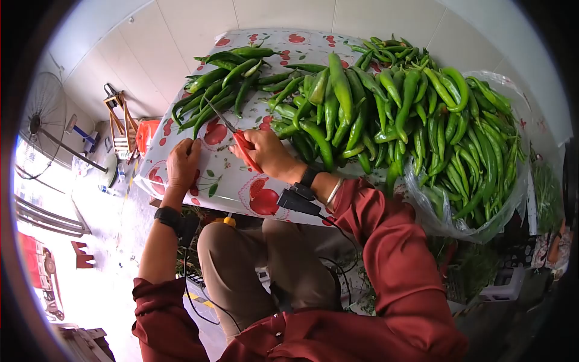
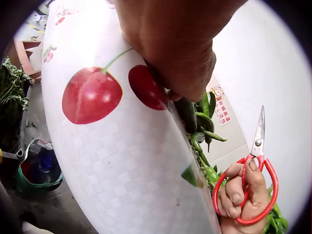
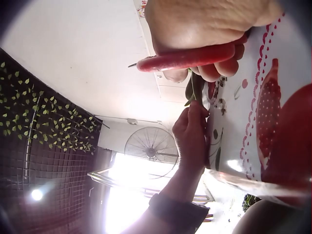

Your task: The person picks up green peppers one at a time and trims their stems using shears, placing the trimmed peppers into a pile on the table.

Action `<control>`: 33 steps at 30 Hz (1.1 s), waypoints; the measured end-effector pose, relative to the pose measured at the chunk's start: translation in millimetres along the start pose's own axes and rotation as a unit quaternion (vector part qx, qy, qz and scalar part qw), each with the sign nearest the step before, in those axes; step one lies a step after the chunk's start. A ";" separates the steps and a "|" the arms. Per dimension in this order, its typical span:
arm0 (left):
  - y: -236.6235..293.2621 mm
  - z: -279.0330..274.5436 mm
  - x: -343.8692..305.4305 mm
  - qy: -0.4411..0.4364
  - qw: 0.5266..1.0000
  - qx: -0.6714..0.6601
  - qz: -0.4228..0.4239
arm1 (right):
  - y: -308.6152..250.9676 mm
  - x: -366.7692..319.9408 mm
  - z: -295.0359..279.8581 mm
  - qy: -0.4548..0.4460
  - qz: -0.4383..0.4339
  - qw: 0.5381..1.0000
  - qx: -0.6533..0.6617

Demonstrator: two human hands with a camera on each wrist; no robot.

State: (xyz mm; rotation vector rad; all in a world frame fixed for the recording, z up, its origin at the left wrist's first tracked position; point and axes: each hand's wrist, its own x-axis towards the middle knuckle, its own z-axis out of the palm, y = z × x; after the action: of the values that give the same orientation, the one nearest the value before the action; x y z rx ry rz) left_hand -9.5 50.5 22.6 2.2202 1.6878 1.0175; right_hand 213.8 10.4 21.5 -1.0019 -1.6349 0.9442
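right hand (image 1: 265,151) grips red-handled steel scissors (image 2: 257,143), blades aimed 10 o'clock. left hand (image 1: 183,164) pinches long green chilli pepper (image 3: 195,88), axis toward 1 o'clock, just beside blades.

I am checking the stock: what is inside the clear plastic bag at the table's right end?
Long green peppers fill the plastic bag; the ones heaped on top hide whatever lies deeper.

My head camera looks forward and down on the table (image 1: 232,181), with the left hand (image 1: 183,163) and the right hand (image 1: 265,151) in the middle. Each wrist camera sits very close below its own hand at the table edge and faces the other hand, which the head view also shows.
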 end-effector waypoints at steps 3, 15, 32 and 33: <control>0.9 -0.6 -0.1 0.002 1.000 -0.014 -0.010 | -0.7 1.1 0.0 0.006 -0.010 1.000 -0.017; -14.8 6.1 2.3 0.011 0.999 -0.046 0.009 | 3.4 1.0 2.8 0.047 -0.059 0.991 -0.107; -17.6 7.3 2.4 0.013 0.997 -0.081 0.007 | -12.8 -3.0 -0.3 0.014 0.024 1.000 0.013; -15.8 6.6 2.3 0.014 0.997 -0.077 0.005 | -11.3 -2.8 0.0 0.013 0.025 0.999 0.015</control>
State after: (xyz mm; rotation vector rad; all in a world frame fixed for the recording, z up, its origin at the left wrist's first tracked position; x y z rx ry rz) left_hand -17.6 59.7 10.4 2.1290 1.5541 1.1437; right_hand 212.3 3.7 30.9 -1.0352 -1.5766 0.9814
